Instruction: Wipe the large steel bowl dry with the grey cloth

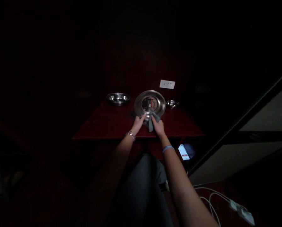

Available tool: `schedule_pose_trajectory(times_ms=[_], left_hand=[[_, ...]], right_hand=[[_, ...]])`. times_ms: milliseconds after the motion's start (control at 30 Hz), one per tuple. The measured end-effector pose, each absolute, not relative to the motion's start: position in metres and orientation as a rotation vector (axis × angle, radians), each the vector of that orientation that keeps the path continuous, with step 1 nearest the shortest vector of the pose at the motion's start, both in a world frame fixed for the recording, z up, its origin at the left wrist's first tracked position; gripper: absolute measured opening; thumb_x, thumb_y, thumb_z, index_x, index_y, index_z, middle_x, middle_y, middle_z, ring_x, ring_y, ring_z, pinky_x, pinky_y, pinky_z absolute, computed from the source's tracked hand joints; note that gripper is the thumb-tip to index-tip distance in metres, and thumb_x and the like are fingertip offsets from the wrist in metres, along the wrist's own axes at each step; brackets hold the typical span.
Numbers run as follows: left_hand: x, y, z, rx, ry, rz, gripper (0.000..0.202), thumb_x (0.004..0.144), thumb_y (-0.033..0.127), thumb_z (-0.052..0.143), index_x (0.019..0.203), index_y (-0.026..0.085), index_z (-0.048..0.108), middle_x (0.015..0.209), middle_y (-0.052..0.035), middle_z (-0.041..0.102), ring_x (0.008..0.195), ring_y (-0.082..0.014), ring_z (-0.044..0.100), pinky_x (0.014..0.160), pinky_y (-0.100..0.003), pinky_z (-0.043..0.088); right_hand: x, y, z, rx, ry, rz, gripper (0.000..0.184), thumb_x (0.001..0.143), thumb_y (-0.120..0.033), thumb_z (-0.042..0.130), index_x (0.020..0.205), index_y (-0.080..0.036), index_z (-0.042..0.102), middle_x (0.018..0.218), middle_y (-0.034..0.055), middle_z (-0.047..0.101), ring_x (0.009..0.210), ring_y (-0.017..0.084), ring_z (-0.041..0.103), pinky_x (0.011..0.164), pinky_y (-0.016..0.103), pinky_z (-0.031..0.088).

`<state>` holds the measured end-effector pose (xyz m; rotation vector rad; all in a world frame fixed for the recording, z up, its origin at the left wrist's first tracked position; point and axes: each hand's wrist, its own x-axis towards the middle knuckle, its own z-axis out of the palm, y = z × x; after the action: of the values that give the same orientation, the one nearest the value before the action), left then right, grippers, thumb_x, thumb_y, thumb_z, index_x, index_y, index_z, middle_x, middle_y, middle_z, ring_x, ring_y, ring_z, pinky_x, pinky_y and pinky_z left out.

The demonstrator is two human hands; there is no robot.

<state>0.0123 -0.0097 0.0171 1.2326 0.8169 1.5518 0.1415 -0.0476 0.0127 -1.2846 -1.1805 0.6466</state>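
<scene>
A round, shiny metal plate (161,107) is tilted up above the red table, its inner face turned toward me. At its lower rim, my left hand (138,123) is closed on the edge, thumb on the near face. Just to the right, my right hand (158,126) pinches a grey cloth (150,125) against the same rim. The cloth hangs down between the two hands. Reflections and a small red mark show in the plate's middle. The fingers behind the plate are hidden.
On the red table (103,126) stand a metal bowl (118,99) at left and a smaller metal bowl (172,104) at right. A white socket (167,84) is on the wall. Below right are a lit phone (183,152), and a power strip (242,212) with cables on the floor.
</scene>
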Motion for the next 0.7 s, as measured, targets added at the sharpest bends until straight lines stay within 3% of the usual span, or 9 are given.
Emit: schedule_pose_trajectory(times_ms=[200,400,700], left_hand=[[0.01,-0.005,0.017,1.062,0.842,1.614,0.03,0.093,0.039,0.055,0.108,0.015,0.067,0.121,-0.0106,0.069,0.12,-0.0229,0.061,0.109,-0.036,0.042],[0.009,-0.009,0.023,1.024,0.877,1.776,0.03,0.091,0.039,0.058,0.108,0.016,0.068,0.124,-0.0107,0.067,0.128,-0.0242,0.055,0.111,-0.035,0.04],[0.01,-0.017,0.031,0.997,0.806,1.767,0.036,0.087,0.041,0.064,0.112,0.015,0.069,0.128,-0.0123,0.066,0.129,-0.0259,0.055,0.111,-0.036,0.04]], right_hand=[[0.14,-0.049,0.013,-1.326,-1.179,0.576,0.046,0.082,-0.057,0.064,0.103,-0.018,0.075,0.103,0.0072,0.078,0.105,0.026,0.071,0.094,0.034,0.052],[0.142,-0.045,0.011,-1.325,-1.006,0.436,0.048,0.089,-0.053,0.056,0.119,-0.017,0.069,0.117,0.0085,0.074,0.113,0.023,0.067,0.1,0.035,0.049],[0.148,-0.041,0.007,-1.31,-0.979,0.497,0.043,0.086,-0.049,0.062,0.112,-0.017,0.073,0.107,0.0094,0.077,0.104,0.024,0.071,0.092,0.034,0.053]])
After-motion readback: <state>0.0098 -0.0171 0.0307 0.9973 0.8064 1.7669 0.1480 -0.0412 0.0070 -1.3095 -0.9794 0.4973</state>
